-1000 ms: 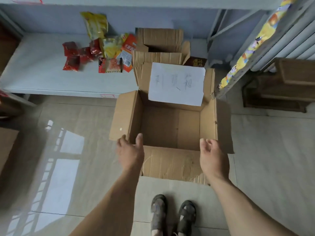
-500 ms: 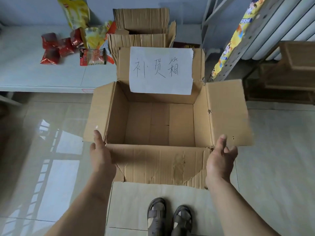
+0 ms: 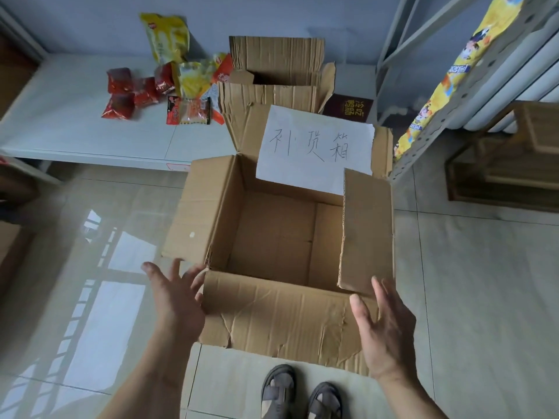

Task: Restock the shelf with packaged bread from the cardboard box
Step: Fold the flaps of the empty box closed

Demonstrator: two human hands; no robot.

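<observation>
Glossy pale floor tiles (image 3: 90,297) lie under an open cardboard box (image 3: 272,313) whose inside looks bare, with a handwritten paper sheet (image 3: 314,149) on its far flap. Left hand (image 3: 175,300) hangs spread at the near left corner, fingers straight, possibly brushing the flap. Right hand (image 3: 384,331) is open beside the upright right flap, holding nothing. Snack packets (image 3: 181,83), red and yellow, lie on the low white shelf (image 3: 75,131) beyond, beside a second box (image 3: 275,74)
</observation>
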